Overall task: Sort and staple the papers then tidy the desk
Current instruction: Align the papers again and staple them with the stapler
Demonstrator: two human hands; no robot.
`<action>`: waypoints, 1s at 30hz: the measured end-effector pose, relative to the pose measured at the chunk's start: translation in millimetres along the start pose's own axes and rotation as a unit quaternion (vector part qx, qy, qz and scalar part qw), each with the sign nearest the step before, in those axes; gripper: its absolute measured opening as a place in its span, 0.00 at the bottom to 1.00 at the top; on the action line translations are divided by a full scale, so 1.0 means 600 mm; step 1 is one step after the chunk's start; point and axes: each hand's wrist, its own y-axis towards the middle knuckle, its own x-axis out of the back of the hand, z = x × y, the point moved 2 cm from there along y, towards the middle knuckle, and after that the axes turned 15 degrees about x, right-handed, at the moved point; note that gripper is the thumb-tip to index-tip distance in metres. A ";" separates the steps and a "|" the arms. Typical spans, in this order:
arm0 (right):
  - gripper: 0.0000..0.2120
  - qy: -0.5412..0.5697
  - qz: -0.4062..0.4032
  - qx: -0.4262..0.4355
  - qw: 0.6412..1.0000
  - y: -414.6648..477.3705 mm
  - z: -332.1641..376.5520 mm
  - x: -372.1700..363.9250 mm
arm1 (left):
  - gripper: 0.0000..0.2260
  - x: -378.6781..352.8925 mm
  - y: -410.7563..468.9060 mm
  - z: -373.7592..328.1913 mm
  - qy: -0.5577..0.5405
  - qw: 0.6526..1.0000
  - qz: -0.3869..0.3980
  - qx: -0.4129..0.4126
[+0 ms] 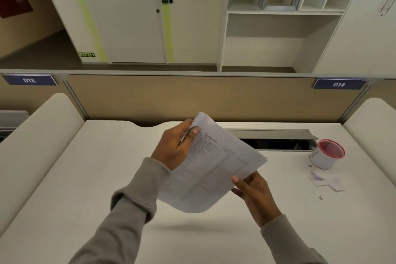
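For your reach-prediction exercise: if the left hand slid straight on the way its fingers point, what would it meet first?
Probably the beige partition panel; the left hand, gripping the printed white paper sheets, points up-forward, though depth is unclear.

A single head-worn wide-angle view looks forward and down from the near edge of a white desk (85, 178), close above it. It faces the far tan partition (171, 96), and beyond it a door (132, 28) and open shelves (278, 23).
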 end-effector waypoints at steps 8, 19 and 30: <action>0.28 -0.036 -0.144 -0.066 0.987 0.071 -0.008 0.089 | 0.09 0.012 0.045 -0.027 0.174 0.980 0.088 -0.046; 0.18 -0.431 -0.094 -0.064 0.895 0.178 -0.134 0.181 | 0.10 -0.035 0.078 -0.017 0.287 0.941 0.174 -0.041; 0.25 -0.592 -0.048 -0.163 0.788 0.235 -0.224 0.160 | 0.12 -0.067 0.108 0.027 0.327 0.917 0.230 -0.020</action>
